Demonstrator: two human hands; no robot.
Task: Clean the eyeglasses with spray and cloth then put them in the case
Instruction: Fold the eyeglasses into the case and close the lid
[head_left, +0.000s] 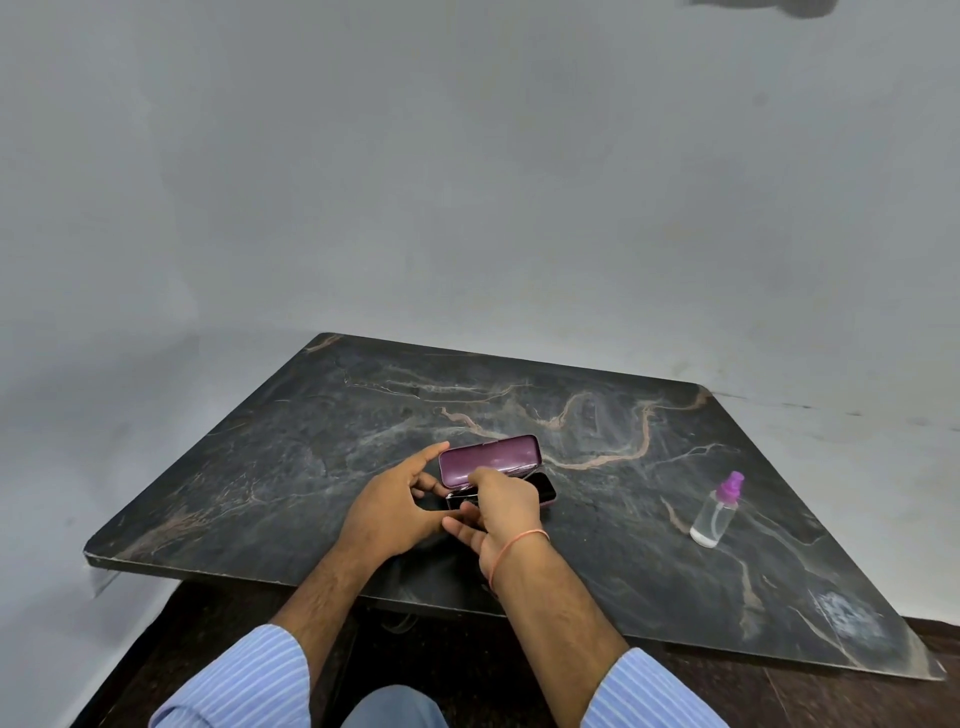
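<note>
1. The purple case (493, 462) lies open near the middle of the dark marbled surface (260, 467), lid raised away from me. I judge the step in hand to be either lifting the eyeglasses out or seating them in the tray; one view cannot settle which.
2. My left hand (395, 509) sits at the case's left end, fingers (434, 452) straight and apart, thumb low. I use it to steady the tray.
3. My right hand (501, 506) reaches over the tray with fingers curled. Whether they pinch the eyeglasses (462, 500) I cannot tell; only a thin glint shows at the front rim.
4. I handle the frame, never the lenses.
5. The spray bottle (719, 512) stands well apart on the right. No cloth is visible.
</note>
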